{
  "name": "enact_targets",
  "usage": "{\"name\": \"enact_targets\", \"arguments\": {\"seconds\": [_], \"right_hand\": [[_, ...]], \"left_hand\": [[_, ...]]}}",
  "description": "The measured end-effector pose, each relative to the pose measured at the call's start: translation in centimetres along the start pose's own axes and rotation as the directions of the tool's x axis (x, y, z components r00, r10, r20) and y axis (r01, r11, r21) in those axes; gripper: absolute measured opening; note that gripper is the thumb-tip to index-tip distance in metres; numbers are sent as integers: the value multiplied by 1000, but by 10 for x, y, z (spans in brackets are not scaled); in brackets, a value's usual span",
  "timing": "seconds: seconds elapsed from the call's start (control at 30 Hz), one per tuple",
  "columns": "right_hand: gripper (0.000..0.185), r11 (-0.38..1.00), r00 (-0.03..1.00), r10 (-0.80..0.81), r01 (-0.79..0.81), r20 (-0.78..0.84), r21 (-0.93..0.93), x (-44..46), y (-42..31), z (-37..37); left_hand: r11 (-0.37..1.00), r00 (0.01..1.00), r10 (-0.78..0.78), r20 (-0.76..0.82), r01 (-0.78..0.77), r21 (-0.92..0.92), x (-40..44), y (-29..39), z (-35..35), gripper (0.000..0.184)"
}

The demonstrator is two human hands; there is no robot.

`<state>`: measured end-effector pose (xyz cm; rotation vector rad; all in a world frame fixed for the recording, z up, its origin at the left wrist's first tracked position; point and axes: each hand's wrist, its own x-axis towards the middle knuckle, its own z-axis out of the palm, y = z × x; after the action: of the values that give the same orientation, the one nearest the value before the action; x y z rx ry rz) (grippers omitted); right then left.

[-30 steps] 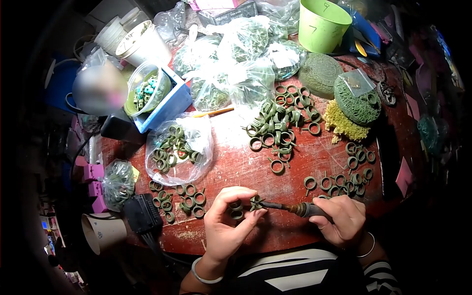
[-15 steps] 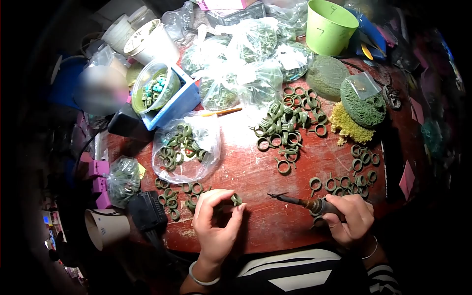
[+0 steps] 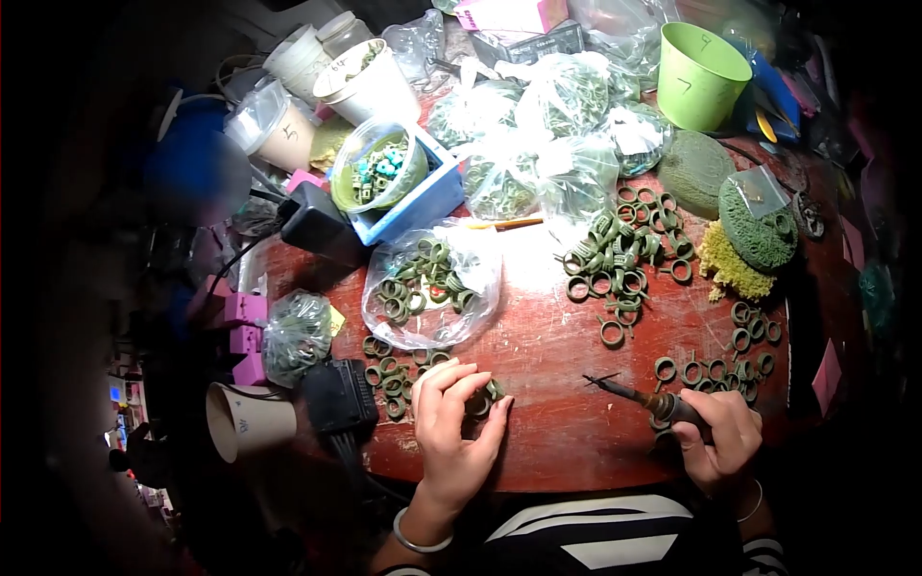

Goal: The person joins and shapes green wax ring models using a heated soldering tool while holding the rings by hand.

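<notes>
My left hand (image 3: 455, 422) is pinched at the table's near side, holding a small green ring (image 3: 494, 391) between thumb and fingers. Part of the ring is hidden by the fingertips. On the right, my right hand (image 3: 720, 437) is wrapped round the handle of a soldering iron (image 3: 663, 403). Its thin, dark, forked tip points left, over bare red tabletop and apart from the ring. Loose green rings (image 3: 390, 379) lie just beyond my left hand. Another group of green rings (image 3: 715, 374) lies beyond my right hand.
A large pile of green rings (image 3: 624, 250) sits mid-table. Left of it are an open plastic bag of rings (image 3: 485, 322) and a blue bin (image 3: 447, 192). Filled clear bags (image 3: 567, 96), a lime bucket (image 3: 701, 77) and green pads (image 3: 693, 171) stand farther back. A black box (image 3: 338, 398) is at left.
The whole view has shifted, so the table and both hands appear farther right. My left hand still pinches a ring, and my right hand still grips the soldering iron.
</notes>
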<state>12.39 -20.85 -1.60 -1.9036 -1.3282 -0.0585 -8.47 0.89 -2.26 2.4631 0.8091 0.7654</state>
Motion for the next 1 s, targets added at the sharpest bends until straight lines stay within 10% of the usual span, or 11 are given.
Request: {"name": "enact_targets", "arguments": {"seconds": [0.5, 0.67, 0.93, 1.0], "right_hand": [[35, 1000, 1000, -1, 1, 17, -4, -1, 1, -1], [35, 1000, 1000, -25, 25, 15, -14, 0, 0, -1], [37, 999, 999, -38, 38, 7, -16, -2, 3, -3], [37, 999, 999, -43, 44, 11, -18, -3, 4, -4]], "left_hand": [[993, 972, -35, 231, 61, -105, 21, 12, -41, 52], [993, 994, -84, -68, 89, 75, 62, -9, -35, 18], [914, 998, 14, -66, 14, 406, 73, -52, -13, 10], [967, 962, -251, -111, 245, -66, 74, -45, -16, 6]]}}
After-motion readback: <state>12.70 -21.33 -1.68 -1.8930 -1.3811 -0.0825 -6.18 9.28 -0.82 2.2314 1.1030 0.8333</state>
